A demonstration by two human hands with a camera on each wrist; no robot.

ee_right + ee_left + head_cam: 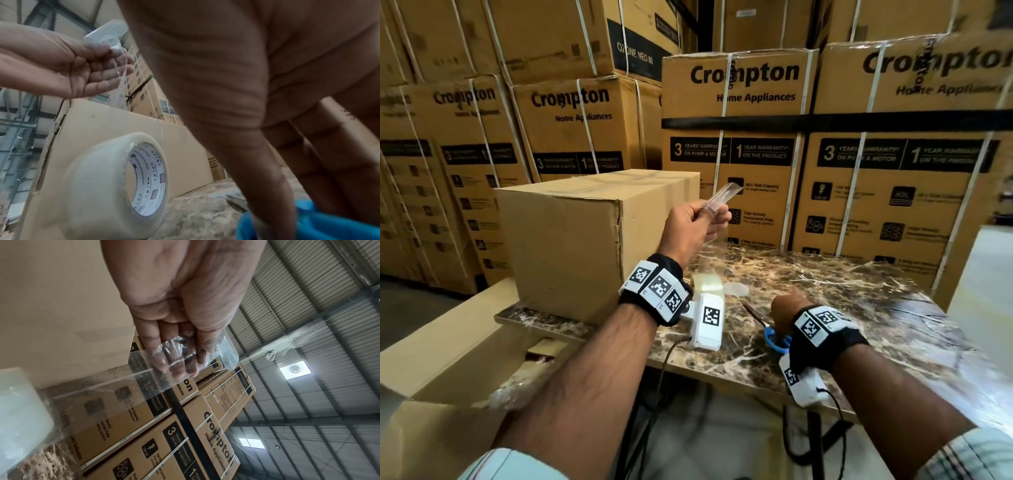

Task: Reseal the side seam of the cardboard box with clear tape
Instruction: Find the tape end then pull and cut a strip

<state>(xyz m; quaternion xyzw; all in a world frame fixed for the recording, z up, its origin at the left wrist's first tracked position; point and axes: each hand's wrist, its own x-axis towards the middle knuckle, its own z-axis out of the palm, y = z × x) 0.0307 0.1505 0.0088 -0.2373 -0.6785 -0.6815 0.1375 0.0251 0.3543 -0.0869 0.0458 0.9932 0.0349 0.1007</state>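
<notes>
1. One plain brown cardboard box (pixel 585 236) sits shut at the left end of the brown marbled stone tabletop (pixel 859 301), its contents hidden and its near vertical corner seam frayed.
2. One roll of clear tape (pixel 115 185) stands on edge just beside the box; one clear strip (pixel 717 212) runs up from it.
3. The left hand (pixel 695 226) is raised, thumb and fingers pinching the strip's free end.
4. The right hand (pixel 786 308) is down on the tabletop, fingers curled into the blue-handled scissors (pixel 774 337).
5. Printed strapped cartons (pixel 732 144) wall the back; the tabletop's right half lies open.
</notes>
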